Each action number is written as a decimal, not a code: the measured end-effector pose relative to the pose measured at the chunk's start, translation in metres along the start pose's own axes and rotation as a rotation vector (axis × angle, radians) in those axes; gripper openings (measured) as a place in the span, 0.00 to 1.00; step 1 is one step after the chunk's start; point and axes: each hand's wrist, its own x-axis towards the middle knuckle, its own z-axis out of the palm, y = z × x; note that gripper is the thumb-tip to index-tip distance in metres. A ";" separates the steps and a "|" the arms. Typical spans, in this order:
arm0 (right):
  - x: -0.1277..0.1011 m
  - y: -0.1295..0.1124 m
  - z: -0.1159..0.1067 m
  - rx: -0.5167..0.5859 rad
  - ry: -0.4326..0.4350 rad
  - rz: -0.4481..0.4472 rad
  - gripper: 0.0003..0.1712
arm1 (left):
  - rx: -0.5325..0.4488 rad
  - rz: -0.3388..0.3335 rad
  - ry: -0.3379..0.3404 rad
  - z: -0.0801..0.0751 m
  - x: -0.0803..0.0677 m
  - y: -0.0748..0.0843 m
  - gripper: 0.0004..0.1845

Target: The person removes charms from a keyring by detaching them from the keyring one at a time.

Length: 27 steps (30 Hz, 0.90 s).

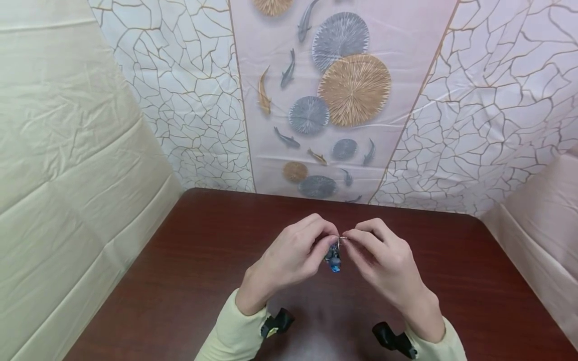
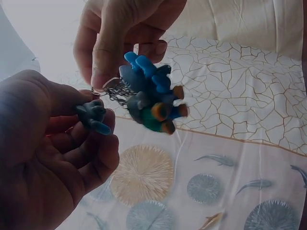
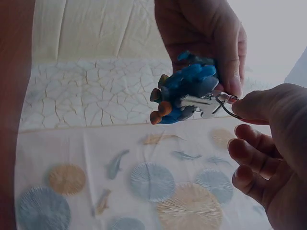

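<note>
Holding both hands together above the middle of the dark red-brown wooden table (image 1: pixel 189 260), I see bare tabletop on every side. My left hand (image 1: pixel 289 255) and right hand (image 1: pixel 384 260) pinch the thin metal ring (image 3: pixel 225 103) of a blue-and-orange rubbery figure keychain (image 2: pixel 151 93), which dangles between the fingertips.

Bench (image 1: pixel 189 260): dark reddish-brown wood-look surface, smooth, with a soft gloss that mirrors the hands.

Keyring (image 3: pixel 225 101): thin bright metal, polished; the clasp and short chain beside it look like the same shiny metal.

Figurine charms (image 2: pixel 151 93): blue, grey, green and orange, moulded plastic or rubber in appearance, smooth and matt.

Backdrop sheet (image 1: pixel 356 90): printed thin plastic or cloth, creased, faint sheen.

Side sheets (image 1: pixel 67 165): cream, wrinkled, matt.

Sleeves (image 1: pixel 230 333): pale yellow cloth, soft and matt.
</note>
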 end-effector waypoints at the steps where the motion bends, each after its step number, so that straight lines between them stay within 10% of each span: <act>1: 0.001 0.000 0.000 -0.022 0.000 -0.016 0.15 | 0.001 -0.006 -0.002 0.000 0.000 0.000 0.02; 18: -0.003 0.000 0.000 0.163 0.037 0.185 0.04 | -0.067 -0.024 -0.015 0.002 0.002 0.000 0.02; 27: -0.001 0.000 0.003 0.132 0.053 0.093 0.15 | -0.046 -0.018 -0.012 0.002 0.001 -0.002 0.02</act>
